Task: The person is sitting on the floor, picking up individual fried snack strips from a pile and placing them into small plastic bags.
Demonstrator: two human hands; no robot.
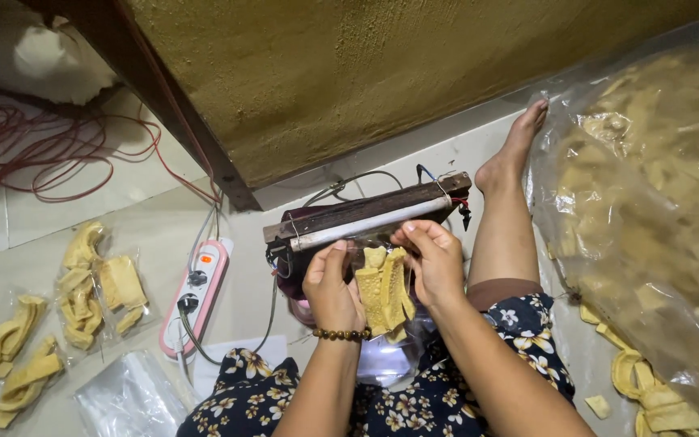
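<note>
While seated on the tiled floor in a floral dress, the person holds a small clear bag of yellow snack strips between both hands just over the lap. Left hand, beaded bracelet on the wrist, has its fingers closed on the bag's left edge; right hand fingers pinch the top right corner. Bag mouth sits right at the heat sealer, just in front of its pale bar, with the hands partly covering the sealer's front. Stack of empty clear bags lies near left, filled packets beyond it on the floor. Pink-and-white power strip just left of the sealer, cords plugged in. Big plastic sack of snack strips fills the right side, loose pieces beside it. Bare leg stretches between sealer and sack. Red wire coils far left, olive wall behind.
</note>
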